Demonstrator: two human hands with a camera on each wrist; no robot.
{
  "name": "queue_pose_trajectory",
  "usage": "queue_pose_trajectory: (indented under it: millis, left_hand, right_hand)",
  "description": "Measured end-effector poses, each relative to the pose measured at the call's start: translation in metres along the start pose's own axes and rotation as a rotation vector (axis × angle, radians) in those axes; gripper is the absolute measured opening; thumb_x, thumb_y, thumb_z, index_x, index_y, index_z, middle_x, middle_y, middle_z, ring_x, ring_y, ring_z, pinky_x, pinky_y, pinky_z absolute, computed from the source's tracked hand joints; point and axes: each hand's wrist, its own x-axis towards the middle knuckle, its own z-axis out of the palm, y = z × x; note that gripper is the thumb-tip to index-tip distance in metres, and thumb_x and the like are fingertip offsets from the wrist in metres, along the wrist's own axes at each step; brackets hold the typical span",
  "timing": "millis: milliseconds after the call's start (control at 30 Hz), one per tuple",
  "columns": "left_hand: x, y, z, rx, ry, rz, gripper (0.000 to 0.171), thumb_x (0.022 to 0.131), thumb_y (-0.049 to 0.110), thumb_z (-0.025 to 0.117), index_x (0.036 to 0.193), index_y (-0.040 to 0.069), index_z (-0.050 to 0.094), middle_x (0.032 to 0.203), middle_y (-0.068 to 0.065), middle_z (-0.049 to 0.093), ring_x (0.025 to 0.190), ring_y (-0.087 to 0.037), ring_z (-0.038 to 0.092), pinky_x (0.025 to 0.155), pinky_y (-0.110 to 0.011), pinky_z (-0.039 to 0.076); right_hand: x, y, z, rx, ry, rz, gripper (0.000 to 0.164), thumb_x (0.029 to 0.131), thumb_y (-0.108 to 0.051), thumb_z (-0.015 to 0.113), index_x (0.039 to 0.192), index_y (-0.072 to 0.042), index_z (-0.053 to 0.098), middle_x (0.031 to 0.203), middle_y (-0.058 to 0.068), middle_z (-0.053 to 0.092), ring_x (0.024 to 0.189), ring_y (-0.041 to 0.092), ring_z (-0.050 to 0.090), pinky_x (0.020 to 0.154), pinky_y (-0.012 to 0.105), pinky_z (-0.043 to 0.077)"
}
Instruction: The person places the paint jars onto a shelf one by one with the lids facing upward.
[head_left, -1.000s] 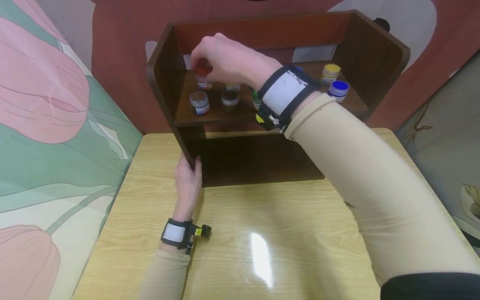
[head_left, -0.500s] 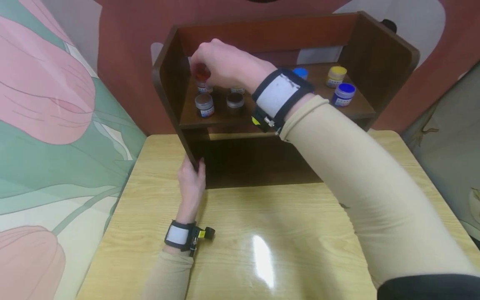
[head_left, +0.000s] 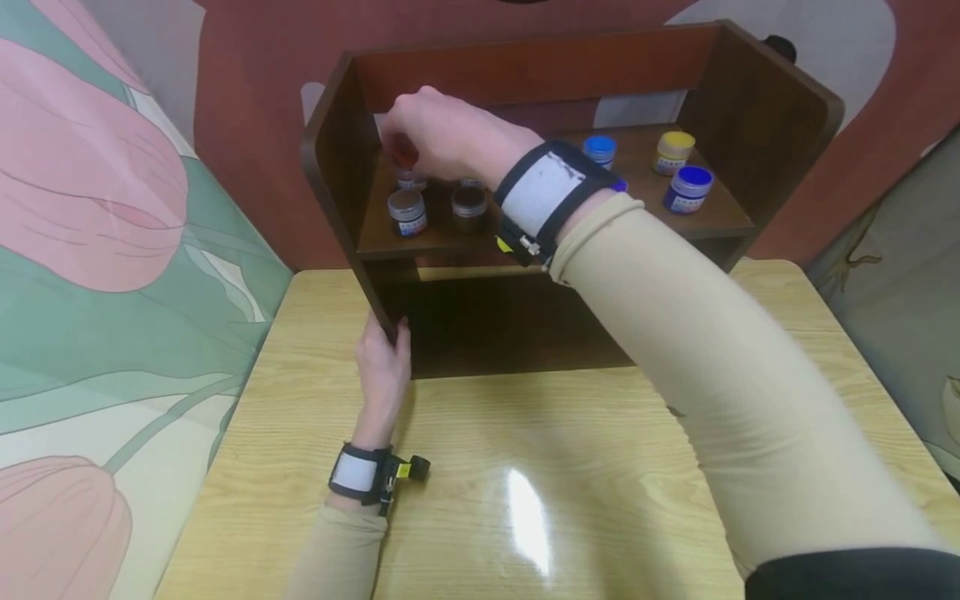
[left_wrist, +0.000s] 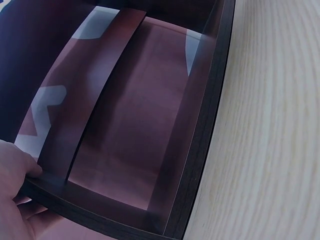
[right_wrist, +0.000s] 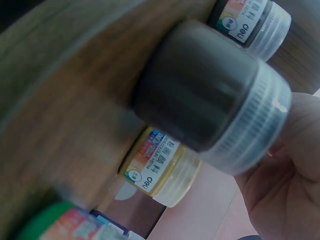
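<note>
My right hand (head_left: 457,133) reaches into the back left of a dark brown wooden shelf (head_left: 761,108). Its curled fingers pinch the red top of a paint jar (head_left: 411,181) that is mostly covered by the hand. In front of it on the upper board are a brown-topped jar (head_left: 407,213) and a dark jar (head_left: 468,210). The right wrist view has that dark jar (right_wrist: 200,85) up close, with an ochre paint jar (right_wrist: 155,165) behind it. My left hand (head_left: 384,367) grips the lower left side panel, thumb inside, as the left wrist view also shows.
Right of my forearm on the upper board stand a light blue jar (head_left: 599,151), a yellow jar (head_left: 674,153) and a dark blue jar (head_left: 687,190). A green jar (right_wrist: 55,225) is at the corner of the right wrist view. The shelf stands on a light wood table (head_left: 465,467).
The head view has shifted slightly. My right hand has lowered a little at the same jar, and the light blue jar has come out from behind the wrist. My left hand keeps its hold.
</note>
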Motion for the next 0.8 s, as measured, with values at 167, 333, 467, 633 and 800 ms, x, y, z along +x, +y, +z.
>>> queue_pose_trajectory:
  millis: [167, 333, 467, 633, 800]
  left_hand:
    - [0.0002, -0.0005, -0.0007, 0.009, -0.004, -0.017, 0.024, 0.096, 0.013, 0.062, 0.111, -0.005, 0.060, 0.101, -0.025, 0.070, 0.095, -0.045, 0.069, 0.078, -0.056, 0.055]
    - [0.0008, -0.0012, -0.0014, 0.004, -0.006, -0.019, 0.024, 0.096, 0.014, 0.062, 0.112, -0.005, 0.060, 0.102, -0.026, 0.070, 0.097, -0.045, 0.069, 0.079, -0.056, 0.056]
    - [0.0011, -0.0016, -0.0016, 0.001, -0.004, -0.016, 0.025, 0.096, 0.014, 0.062, 0.112, -0.005, 0.060, 0.104, -0.026, 0.070, 0.098, -0.045, 0.069, 0.081, -0.056, 0.056]
    - [0.0014, -0.0022, -0.0017, 0.006, -0.005, -0.017, 0.024, 0.096, 0.014, 0.062, 0.112, -0.004, 0.060, 0.103, -0.026, 0.070, 0.098, -0.044, 0.069, 0.081, -0.056, 0.056]
    - [0.0023, -0.0027, -0.0015, 0.002, -0.011, -0.017, 0.025, 0.097, 0.014, 0.062, 0.114, -0.005, 0.059, 0.106, -0.026, 0.070, 0.100, -0.044, 0.068, 0.082, -0.055, 0.056]
  right_hand:
    - [0.0018, -0.0017, 0.0030, 0.012, -0.012, -0.001, 0.027, 0.098, -0.014, 0.061, 0.124, -0.010, 0.066, 0.123, 0.009, 0.065, 0.116, 0.021, 0.061, 0.101, 0.032, 0.052]
    - [0.0027, -0.0015, 0.0045, 0.014, -0.010, -0.003, 0.028, 0.098, -0.014, 0.061, 0.126, -0.012, 0.065, 0.123, 0.009, 0.065, 0.115, 0.020, 0.061, 0.101, 0.032, 0.053]
    - [0.0026, -0.0015, 0.0054, 0.015, -0.013, -0.003, 0.031, 0.098, -0.016, 0.062, 0.128, -0.012, 0.064, 0.124, 0.008, 0.064, 0.117, 0.020, 0.061, 0.102, 0.032, 0.052]
    - [0.0012, -0.0016, 0.0045, 0.014, -0.004, -0.014, 0.036, 0.098, -0.018, 0.061, 0.133, -0.015, 0.062, 0.131, 0.007, 0.064, 0.122, 0.020, 0.060, 0.108, 0.033, 0.050]
    - [-0.0039, -0.0002, -0.0002, 0.017, 0.042, -0.016, 0.039, 0.099, -0.020, 0.059, 0.138, -0.017, 0.059, 0.139, 0.005, 0.060, 0.127, 0.019, 0.057, 0.113, 0.033, 0.046]
